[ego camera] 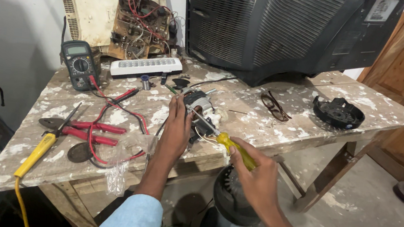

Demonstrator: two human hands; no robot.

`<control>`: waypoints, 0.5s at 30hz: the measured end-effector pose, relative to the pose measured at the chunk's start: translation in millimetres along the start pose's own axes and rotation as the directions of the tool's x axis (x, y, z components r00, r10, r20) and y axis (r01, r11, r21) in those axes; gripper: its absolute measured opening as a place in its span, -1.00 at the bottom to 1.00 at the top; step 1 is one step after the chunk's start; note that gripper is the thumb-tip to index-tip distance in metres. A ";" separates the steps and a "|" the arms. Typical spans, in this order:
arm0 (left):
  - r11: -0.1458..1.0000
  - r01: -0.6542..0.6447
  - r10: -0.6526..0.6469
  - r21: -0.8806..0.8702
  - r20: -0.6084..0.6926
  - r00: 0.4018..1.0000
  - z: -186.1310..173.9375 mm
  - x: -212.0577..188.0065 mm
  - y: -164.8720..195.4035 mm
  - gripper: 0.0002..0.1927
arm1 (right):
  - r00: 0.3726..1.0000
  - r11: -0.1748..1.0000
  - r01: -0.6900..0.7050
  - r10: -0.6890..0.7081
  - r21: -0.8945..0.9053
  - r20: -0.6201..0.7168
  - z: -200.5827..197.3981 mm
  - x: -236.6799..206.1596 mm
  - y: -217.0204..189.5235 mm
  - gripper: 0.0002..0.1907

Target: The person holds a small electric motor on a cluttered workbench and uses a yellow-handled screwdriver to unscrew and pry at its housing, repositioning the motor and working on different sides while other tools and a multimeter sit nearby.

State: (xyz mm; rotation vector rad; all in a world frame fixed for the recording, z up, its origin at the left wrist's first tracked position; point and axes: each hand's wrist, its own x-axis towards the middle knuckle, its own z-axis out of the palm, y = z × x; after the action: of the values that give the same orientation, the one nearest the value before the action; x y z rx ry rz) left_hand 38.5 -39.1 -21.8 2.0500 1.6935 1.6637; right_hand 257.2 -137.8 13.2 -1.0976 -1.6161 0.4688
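My left hand (176, 128) grips a small electric motor (202, 104) with white and grey parts, steadying it near the front edge of the paint-spattered wooden table (298, 127). My right hand (255, 174) holds a yellow-handled screwdriver (235, 148); its metal shaft runs up and left, with the tip against the motor. Thin white wires hang from the motor beside the screwdriver handle. A round black housing (228, 198) sits below the table edge, under my right hand.
On the table lie red-handled pliers (83, 130), a yellow soldering iron (38, 152), a multimeter (79, 64) with red leads, a white lamp bar (146, 66), glasses (274, 106) and a black round cover (338, 112). A circuit board (139, 25) and a dark television casing (287, 28) stand behind.
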 end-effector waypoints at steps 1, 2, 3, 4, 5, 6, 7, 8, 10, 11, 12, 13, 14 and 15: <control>1.000 -0.006 0.006 -0.011 -0.006 1.000 0.1 0.6 -0.6 -0.41 | 1.000 1.000 -0.003 0.003 -0.007 0.007 0.1 0.1 -0.7 -0.66; 1.000 -0.009 0.009 -0.022 -0.010 1.000 0.6 0.1 -0.8 -0.41 | 1.000 1.000 -0.008 0.008 -0.014 0.016 -0.4 -0.9 -1.3 -0.65; 0.999 -0.013 0.013 -0.035 -0.014 1.000 1.0 0.0 -0.9 -0.41 | 1.000 1.000 -0.013 0.013 -0.023 0.023 -0.6 -1.3 -1.9 -0.65; 0.999 -0.017 0.017 -0.030 -0.016 1.000 1.3 0.1 -1.0 -0.41 | 0.999 0.999 -0.029 0.030 -0.023 0.024 -0.5 -1.7 -2.6 -0.65; 0.999 -0.021 0.020 -0.025 -0.017 1.000 1.6 0.3 -0.9 -0.41 | 0.999 0.999 -0.046 0.046 -0.023 0.025 -0.7 -2.5 -3.1 -0.65; 1.000 -0.024 0.023 -0.018 -0.019 1.000 1.4 0.4 -1.0 -0.41 | 0.998 0.998 -0.062 0.062 -0.021 0.028 -0.4 -2.6 -3.6 -0.65; 1.000 -0.001 0.001 -0.018 -0.009 1.000 1.0 0.4 -1.2 -0.41 | 0.998 0.998 -0.059 0.059 -0.013 0.026 -0.3 -3.0 -4.1 -0.65; 1.000 0.021 -0.021 -0.018 0.002 1.000 1.2 0.6 -0.9 -0.40 | 0.998 0.998 -0.057 0.057 -0.005 0.023 -0.7 -3.5 -4.2 -0.65; 1.000 0.022 -0.022 -0.011 0.008 1.000 1.0 0.4 -0.7 -0.41 | 0.997 0.997 -0.073 0.073 -0.004 0.025 -1.7 -4.3 -4.4 -0.65; 1.000 0.000 0.000 -0.004 0.001 1.000 0.9 0.3 -0.7 -0.42 | 0.996 0.996 -0.088 0.089 -0.011 0.029 -2.4 -4.0 -4.3 -0.65; 1.000 -0.020 0.020 0.004 -0.006 1.000 0.5 -0.1 -0.8 -0.42 | 0.994 0.994 -0.104 0.104 -0.018 0.035 -2.8 -4.3 -4.2 -0.65; 1.000 -0.019 0.019 0.005 -0.007 1.000 0.1 -0.5 -1.0 -0.42 | 0.997 0.998 -0.069 0.069 -0.007 0.030 -3.0 -4.3 -4.1 -0.66; 1.000 -0.020 0.020 0.005 -0.008 1.000 0.1 -0.2 -1.0 -0.42 | 0.999 0.999 -0.034 0.034 0.005 0.024 -3.1 -3.8 -3.8 -0.66; 1.000 -0.021 0.021 0.004 -0.010 1.000 0.5 0.4 -0.9 -0.42 | 1.000 1.000 0.003 -0.003 0.016 0.016 -3.0 -3.6 -3.5 -0.67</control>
State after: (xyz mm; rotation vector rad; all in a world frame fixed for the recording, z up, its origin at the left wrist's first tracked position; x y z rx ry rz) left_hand 38.1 -38.1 -22.3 2.0725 1.6856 1.6803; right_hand 258.5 -143.2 14.9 -1.0820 -1.6252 0.4887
